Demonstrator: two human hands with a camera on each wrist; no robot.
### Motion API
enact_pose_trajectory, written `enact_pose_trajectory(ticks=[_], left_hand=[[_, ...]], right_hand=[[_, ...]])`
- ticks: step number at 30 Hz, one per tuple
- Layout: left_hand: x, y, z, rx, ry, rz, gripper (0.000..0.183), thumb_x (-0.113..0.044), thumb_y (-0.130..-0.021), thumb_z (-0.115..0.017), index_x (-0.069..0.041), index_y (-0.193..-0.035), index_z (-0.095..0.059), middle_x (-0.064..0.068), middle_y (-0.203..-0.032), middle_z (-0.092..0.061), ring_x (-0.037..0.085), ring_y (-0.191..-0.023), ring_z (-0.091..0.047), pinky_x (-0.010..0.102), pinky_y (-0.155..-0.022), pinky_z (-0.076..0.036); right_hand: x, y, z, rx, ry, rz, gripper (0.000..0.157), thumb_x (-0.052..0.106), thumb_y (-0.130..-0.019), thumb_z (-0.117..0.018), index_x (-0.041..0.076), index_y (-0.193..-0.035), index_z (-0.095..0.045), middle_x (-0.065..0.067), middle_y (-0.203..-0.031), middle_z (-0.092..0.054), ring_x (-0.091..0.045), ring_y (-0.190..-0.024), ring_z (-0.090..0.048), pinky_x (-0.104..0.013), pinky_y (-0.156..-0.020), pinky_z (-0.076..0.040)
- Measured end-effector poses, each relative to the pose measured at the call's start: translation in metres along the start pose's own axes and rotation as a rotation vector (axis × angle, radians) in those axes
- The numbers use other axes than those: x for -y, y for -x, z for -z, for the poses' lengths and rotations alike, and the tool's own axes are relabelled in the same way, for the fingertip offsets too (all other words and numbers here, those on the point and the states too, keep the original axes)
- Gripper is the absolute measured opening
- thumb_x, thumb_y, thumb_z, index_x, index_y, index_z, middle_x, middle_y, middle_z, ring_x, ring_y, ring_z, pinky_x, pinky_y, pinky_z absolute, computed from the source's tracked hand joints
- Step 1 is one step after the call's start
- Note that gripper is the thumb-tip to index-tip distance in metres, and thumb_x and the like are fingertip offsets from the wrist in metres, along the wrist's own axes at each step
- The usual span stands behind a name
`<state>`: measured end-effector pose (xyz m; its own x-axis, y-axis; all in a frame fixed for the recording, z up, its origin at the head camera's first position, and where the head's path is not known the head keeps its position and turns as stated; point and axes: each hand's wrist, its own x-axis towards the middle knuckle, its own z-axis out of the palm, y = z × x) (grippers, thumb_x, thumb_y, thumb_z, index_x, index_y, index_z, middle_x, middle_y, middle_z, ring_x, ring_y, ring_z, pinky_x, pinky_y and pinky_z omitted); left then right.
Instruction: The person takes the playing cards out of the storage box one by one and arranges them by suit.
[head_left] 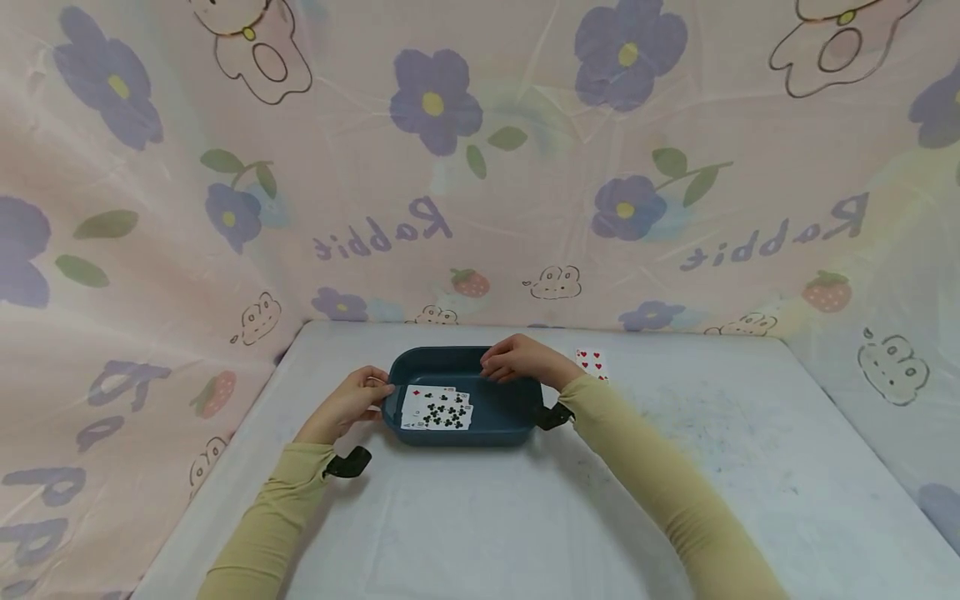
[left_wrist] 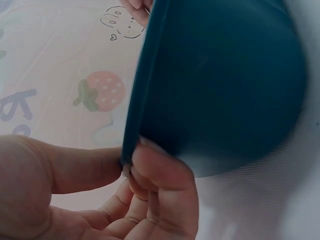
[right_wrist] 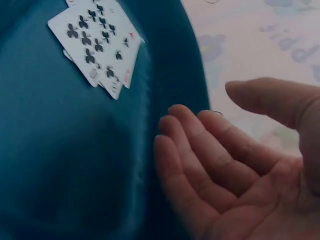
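- Cards (head_left: 437, 408) are lying in a messy pile inside the blue tray (head_left: 506, 408), over on its left side.
- They are overlapping, and most of the ones showing are showing black clubs; one corner is showing a red diamond.
- The blue tray is sitting flat on the white table (head_left: 465, 517), right in front of the person.
- The left hand (head_left: 351, 402) is pinching the tray's left rim, with its thumb and bent fingers squeezing the edge between them.
- The right hand (head_left: 525, 362) is hanging over the back right part of the tray, with its fingers loose and a little bent, its thumb standing apart and its palm showing bare. I cannot tell if its fingers are touching the tray's wall.
- One card with red hearts (head_left: 590, 364) is lying on the table just past the right wrist, and the arm is hiding its lower part.
- Yellow-green sleeves (head_left: 273, 508) are covering both arms, and a black piece (head_left: 348, 462) is sticking out by each wrist.
- Behind the table, a pink cloth (head_left: 517, 200) is hanging, and it is showing purple flowers, strawberries, bunnies and the word "Rabbit" written backwards.
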<state>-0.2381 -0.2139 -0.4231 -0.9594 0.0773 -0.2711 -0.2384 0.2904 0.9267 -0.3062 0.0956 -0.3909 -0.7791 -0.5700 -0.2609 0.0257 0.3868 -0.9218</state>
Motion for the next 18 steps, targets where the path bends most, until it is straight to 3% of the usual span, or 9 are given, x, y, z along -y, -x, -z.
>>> enact_pose_trajectory(ticks=[9,18], left_hand=[[-0.002,0.002,0.001,0.009,-0.004,-0.009,0.030,-0.008,-0.097,-0.053,0.006,-0.121,-0.041,0.021,-0.102,-0.054,0.028,-0.085,-0.057,0.029,-0.063,-0.050],[-0.003,0.003,0.000,0.003,-0.007,-0.001,0.031,-0.008,-0.097,-0.053,0.006,-0.122,-0.041,0.019,-0.101,-0.054,0.026,-0.083,-0.057,0.032,-0.065,-0.050]], right_hand=[[-0.002,-0.017,-0.020,0.034,0.086,-0.038,0.034,0.018,-0.096,-0.058,-0.005,-0.120,-0.061,-0.017,-0.109,-0.067,-0.027,-0.100,-0.065,-0.033,-0.081,-0.052],[-0.004,-0.033,-0.035,0.059,0.100,-0.077,0.036,0.018,-0.096,-0.058,-0.004,-0.124,-0.057,-0.019,-0.114,-0.063,-0.029,-0.102,-0.063,-0.035,-0.084,-0.051]])
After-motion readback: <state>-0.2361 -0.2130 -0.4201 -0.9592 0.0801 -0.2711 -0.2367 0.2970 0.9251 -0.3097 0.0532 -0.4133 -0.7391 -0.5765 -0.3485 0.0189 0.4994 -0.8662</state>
